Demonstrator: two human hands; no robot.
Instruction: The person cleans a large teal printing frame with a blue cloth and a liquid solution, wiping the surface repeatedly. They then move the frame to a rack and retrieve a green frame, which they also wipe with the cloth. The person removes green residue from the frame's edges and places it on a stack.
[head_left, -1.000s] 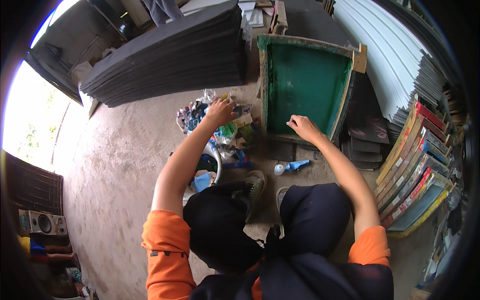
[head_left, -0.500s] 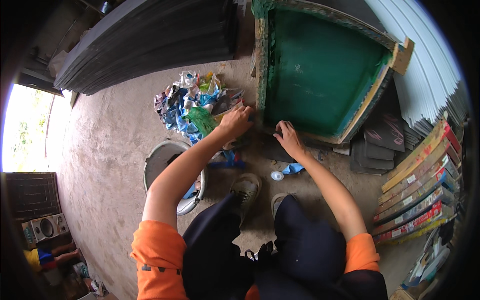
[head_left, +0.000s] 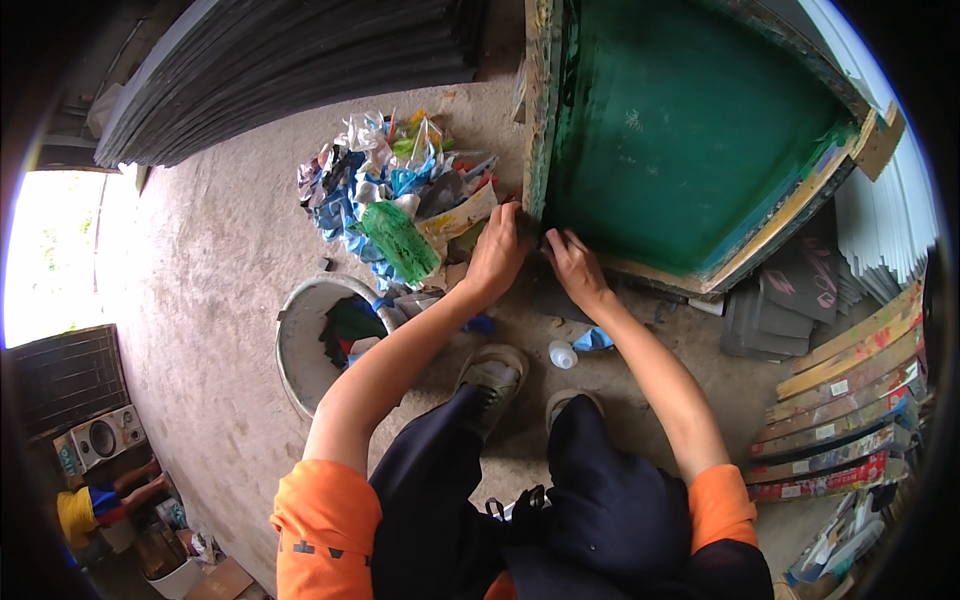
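Observation:
A wooden-framed screen with a dark green mesh [head_left: 690, 150] leans at the upper right. At its lower left corner, my left hand [head_left: 497, 252] is closed, fingertips curled in beside the frame's left bar [head_left: 537, 120]. My right hand [head_left: 577, 268] is just to the right, its fingers bent and pinched together below the same corner. Both sets of fingertips meet a dark, shadowed patch, and what they grip there I cannot make out. Left of my left hand lies a heap of crumpled scraps [head_left: 375, 185] with a green-smeared piece [head_left: 400, 243] on it.
A pale bucket [head_left: 290, 345] holding scraps stands by my left forearm. A small white bottle [head_left: 562, 354] and a blue scrap [head_left: 593, 339] lie near my feet. Dark sheets [head_left: 300, 70] are stacked at the back left, wooden-edged frames [head_left: 840, 400] at the right. A person [head_left: 90, 510] is at the lower left.
My hands have come closer together at the frame's corner, the left one moving right. The view has shifted, so the screen sits higher and farther right.

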